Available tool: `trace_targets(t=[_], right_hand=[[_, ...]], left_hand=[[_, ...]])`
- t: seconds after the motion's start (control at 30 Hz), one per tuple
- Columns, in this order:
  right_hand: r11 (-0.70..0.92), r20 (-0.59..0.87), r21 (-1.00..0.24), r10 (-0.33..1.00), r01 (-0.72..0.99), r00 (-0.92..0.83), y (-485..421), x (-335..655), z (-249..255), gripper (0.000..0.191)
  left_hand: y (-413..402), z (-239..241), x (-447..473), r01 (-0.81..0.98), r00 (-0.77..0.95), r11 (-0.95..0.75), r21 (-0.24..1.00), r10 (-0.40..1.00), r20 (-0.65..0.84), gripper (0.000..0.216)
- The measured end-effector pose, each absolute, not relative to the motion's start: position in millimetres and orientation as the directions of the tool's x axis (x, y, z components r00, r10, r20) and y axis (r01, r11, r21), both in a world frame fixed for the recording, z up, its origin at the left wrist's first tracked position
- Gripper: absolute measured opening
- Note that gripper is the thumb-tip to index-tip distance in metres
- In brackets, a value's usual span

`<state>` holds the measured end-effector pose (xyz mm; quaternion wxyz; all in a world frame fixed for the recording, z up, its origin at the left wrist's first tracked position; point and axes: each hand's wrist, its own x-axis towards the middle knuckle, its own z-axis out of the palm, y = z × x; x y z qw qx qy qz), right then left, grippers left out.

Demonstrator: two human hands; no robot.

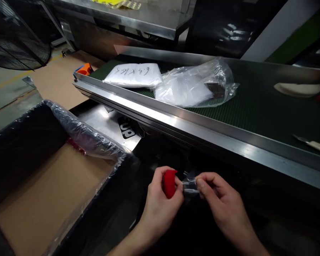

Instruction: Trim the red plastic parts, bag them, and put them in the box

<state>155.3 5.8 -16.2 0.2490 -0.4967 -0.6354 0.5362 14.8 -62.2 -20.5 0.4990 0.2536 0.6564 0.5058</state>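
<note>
My left hand (164, 199) is closed around a small red piece (169, 184), whose exact kind I cannot make out. Between my two hands stretches a small clear plastic bag (190, 185). My right hand (221, 199) pinches one edge of that bag between thumb and fingers, while the left fingertips touch its other side. Both hands are in front of the conveyor's metal rail, low in the view. On the belt beyond lie a white packet (134, 75) with handwriting and an opened clear bag (194, 85) holding white sheets or small bags.
A green conveyor belt (256, 110) with a metal rail (202, 131) runs across. It carries a knife-like tool (313, 144) and a pale curved piece (297, 89). At left stand a plastic-lined box (88, 135) and a fan (18, 39). An orange tape dispenser (84, 69) sits at the belt's end.
</note>
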Motion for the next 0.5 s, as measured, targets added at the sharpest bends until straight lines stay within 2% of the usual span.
trace_targets(t=[0.1,0.17,0.2,0.27,0.33,0.4,0.5], right_hand=[[0.115,0.019,-0.911,0.971,0.397,-0.238,-5,161,-19,0.015],[0.263,0.145,-0.855,0.949,0.447,-0.281,-6,164,-13,0.019],[0.317,0.141,-0.829,0.915,0.46,-0.378,-4,166,-8,0.022],[0.361,0.042,-0.831,0.8,0.423,-0.599,1,170,1,0.022],[0.329,0.003,-0.875,0.738,0.355,-0.675,5,175,9,0.017],[0.304,0.063,-0.897,0.806,0.321,-0.588,4,182,11,0.015],[0.291,0.183,-0.881,0.937,0.373,-0.298,-6,199,8,0.014]], left_hand=[[-63,-25,18,0.048,-0.394,0.418,0.907,0.842,-0.368,0.034],[-64,-28,22,0.26,-0.343,0.356,0.898,0.903,-0.259,0.048],[-65,-29,24,0.36,-0.295,0.292,0.886,0.937,-0.19,0.055],[-68,-31,28,0.51,-0.194,0.154,0.847,0.979,-0.061,0.061],[-68,-33,30,0.595,-0.14,0.073,0.801,0.99,0.014,0.06],[-66,-34,29,0.596,-0.167,0.091,0.797,0.986,0.012,0.062],[-57,-37,22,0.454,-0.306,0.259,0.853,0.944,-0.125,0.055]])
